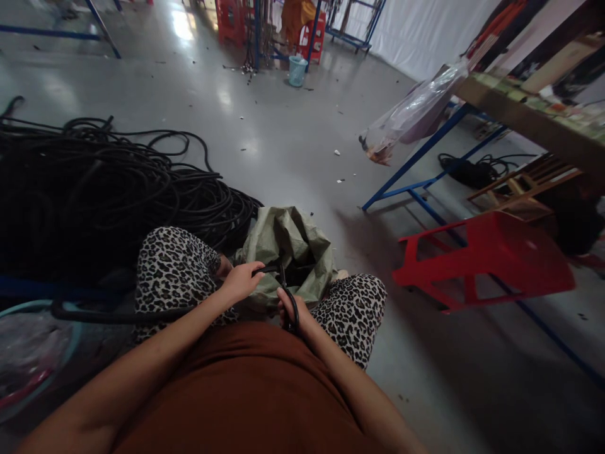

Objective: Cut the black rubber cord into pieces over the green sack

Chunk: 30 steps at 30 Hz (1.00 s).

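My left hand (242, 282) is closed around a black rubber cord (106, 316), which trails back across my left leg toward the left. Its short front end (269, 269) sticks out past my fingers. My right hand (293, 310) grips scissors (293, 311) by their black handles, and the blades meet the cord's front end. Whether the blades are closed through it I cannot tell. Below both hands, between my knees, stands an open greenish woven sack (314, 243) with a dark inside; its contents are hard to make out.
A large heap of black cord (118, 183) lies at my left. Behind it to the lower left is a light-blue basin (70, 353) with plastic in it. A red stool (510, 258) lies tipped at the right, beside a blue-legged table (501, 98) with a hanging plastic bag (416, 110).
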Each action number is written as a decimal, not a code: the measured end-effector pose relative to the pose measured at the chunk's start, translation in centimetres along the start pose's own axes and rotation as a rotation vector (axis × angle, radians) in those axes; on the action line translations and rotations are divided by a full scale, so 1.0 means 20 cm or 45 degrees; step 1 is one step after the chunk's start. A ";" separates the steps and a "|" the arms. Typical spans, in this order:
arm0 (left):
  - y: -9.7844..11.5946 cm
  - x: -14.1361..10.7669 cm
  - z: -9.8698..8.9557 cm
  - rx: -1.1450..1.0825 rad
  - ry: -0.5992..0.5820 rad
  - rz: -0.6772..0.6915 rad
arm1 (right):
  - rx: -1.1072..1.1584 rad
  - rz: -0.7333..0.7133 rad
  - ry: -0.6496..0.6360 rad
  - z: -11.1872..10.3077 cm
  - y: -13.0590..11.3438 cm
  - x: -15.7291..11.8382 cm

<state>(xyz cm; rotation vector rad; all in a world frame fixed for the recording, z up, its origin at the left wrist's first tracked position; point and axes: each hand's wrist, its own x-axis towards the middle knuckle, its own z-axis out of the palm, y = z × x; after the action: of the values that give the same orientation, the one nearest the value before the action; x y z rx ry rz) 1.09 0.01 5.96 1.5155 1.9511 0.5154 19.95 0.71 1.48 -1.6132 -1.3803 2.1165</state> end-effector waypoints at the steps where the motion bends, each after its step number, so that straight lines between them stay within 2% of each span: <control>1: 0.00 0.00 0.00 -0.021 0.004 0.005 | 0.043 0.004 -0.034 0.00 0.00 0.00; 8: -0.01 -0.01 0.03 -0.122 0.012 0.030 | 0.081 -0.095 -0.159 0.02 0.04 0.03; 13: -0.01 -0.02 0.05 -0.114 -0.020 0.037 | 0.047 -0.141 -0.163 0.02 0.06 0.06; 30: 0.00 -0.04 0.07 -0.041 -0.049 0.094 | 0.109 -0.084 -0.147 0.03 0.09 0.09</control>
<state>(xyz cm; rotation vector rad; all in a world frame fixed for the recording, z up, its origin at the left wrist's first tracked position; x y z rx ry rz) 2.12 -0.81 4.98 1.5706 1.8548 0.5433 19.47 0.35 -1.06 -1.4144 -1.3356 2.2291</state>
